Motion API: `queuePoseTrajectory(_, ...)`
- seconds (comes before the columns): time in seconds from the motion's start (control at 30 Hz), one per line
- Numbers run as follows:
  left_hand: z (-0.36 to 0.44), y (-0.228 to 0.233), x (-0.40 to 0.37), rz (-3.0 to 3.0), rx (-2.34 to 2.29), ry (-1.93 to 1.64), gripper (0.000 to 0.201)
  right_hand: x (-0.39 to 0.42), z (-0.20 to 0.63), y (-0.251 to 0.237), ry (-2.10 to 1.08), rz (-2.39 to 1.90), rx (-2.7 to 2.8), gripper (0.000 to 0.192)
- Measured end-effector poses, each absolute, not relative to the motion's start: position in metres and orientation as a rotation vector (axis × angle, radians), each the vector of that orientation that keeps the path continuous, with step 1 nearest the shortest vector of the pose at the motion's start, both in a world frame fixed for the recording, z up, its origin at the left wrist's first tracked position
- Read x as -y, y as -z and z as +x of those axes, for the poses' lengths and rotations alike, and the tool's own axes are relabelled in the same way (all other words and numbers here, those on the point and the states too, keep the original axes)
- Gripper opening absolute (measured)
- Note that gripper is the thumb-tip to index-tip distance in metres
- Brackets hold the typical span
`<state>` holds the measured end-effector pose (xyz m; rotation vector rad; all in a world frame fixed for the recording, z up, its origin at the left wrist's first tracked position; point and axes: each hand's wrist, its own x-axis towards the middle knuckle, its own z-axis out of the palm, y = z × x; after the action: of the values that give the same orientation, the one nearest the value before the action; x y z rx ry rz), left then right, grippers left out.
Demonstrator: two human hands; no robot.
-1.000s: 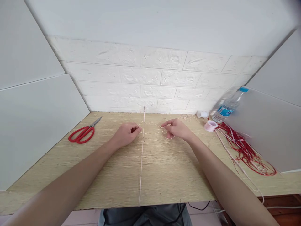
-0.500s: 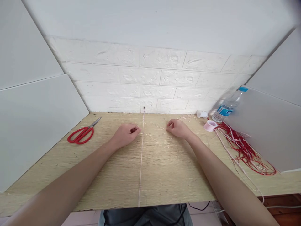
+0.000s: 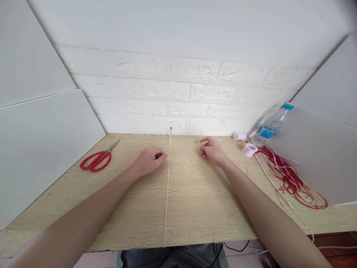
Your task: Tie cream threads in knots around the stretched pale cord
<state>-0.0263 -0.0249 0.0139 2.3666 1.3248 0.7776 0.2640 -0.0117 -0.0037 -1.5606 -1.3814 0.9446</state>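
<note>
A taut pale pink cord [image 3: 167, 193] runs from a small dark hole at the foot of the wall to the table's front edge, its far end looking braided. Just left of it, my left hand [image 3: 152, 159] pinches a thin cream thread [image 3: 165, 147] that reaches to the cord. Loose loops of cream thread [image 3: 189, 161] lie right of the cord. Beside these loops is my right hand [image 3: 212, 152], index finger lifted away from the thumb. A strand passes by its fingers; whether it touches them is hard to see.
Red-handled scissors [image 3: 96, 160] lie on the left. To the right are a white spool [image 3: 240, 136], a pink thread spool [image 3: 249, 149], a water bottle [image 3: 268, 128] and a heap of red cords [image 3: 290, 178]. White panels [image 3: 50, 149] flank the wooden table [image 3: 195, 216].
My right hand's fingers have parted from a pinch, with the index finger raised. The thread near it has shifted slightly right. My left hand stays in place.
</note>
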Motion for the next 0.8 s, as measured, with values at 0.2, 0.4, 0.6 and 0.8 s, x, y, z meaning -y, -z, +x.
queuePoseTrajectory(0.2,-0.027,-0.013,0.024,2.355,-1.329,-0.742,0.035,0.019,0.261,-0.003,-0.668,-1.809,1.733,0.015)
queuePoseTrajectory(0.4,-0.028,-0.013,0.024,2.339,-1.35,-0.71,0.035,0.022,0.263,-0.009,-0.439,-1.863,1.914,0.013)
queuePoseTrajectory(0.6,-0.027,-0.016,0.025,2.305,-1.334,-0.722,0.034,0.04,0.238,-0.029,-0.536,-1.484,1.921,0.023)
queuePoseTrajectory(0.8,-0.026,-0.014,0.024,2.322,-1.352,-0.753,0.033,0.065,0.209,-0.035,-0.617,-1.25,2.066,0.014)
